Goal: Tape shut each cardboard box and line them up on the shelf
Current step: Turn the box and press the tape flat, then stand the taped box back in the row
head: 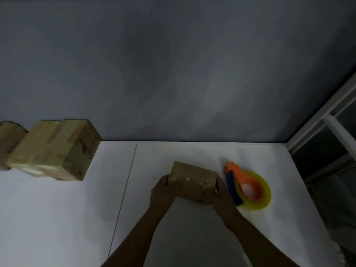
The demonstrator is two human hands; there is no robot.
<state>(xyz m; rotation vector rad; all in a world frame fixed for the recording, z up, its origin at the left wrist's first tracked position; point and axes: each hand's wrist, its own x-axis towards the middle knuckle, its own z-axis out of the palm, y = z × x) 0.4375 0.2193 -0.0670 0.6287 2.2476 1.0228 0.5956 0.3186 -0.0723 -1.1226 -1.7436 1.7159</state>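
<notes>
Roughly at the middle of the white counter point(57, 218), seen from the head camera, a small cardboard box point(189, 180) sits between both hands. The left hand point(163, 187) grips the box's left end, thumb laid over the top edge and fingers curled round the side. The right hand point(218, 191) clasps the right end the same way, thumb on top near the front corner. Whether the box rests on the counter or is lifted just off it cannot be told.

Just beside the right hand, toward the counter's right edge, lies a tape dispenser point(248, 186). It has an orange body, a blue handle and a yellow-green roll, and it lies flat on its side, apart from the box.

At the back left, against the grey wall point(173, 64), stands a large cardboard box point(55, 149), its top crossed with strips of tape and dark red lettering on its right face. A third box point(9, 143) touches its left side and is cut off by the picture's edge. A thin dark seam point(125, 189) runs from the back edge toward the front, between the large box and the hands. A white window frame point(327, 120) borders the counter's right side.
</notes>
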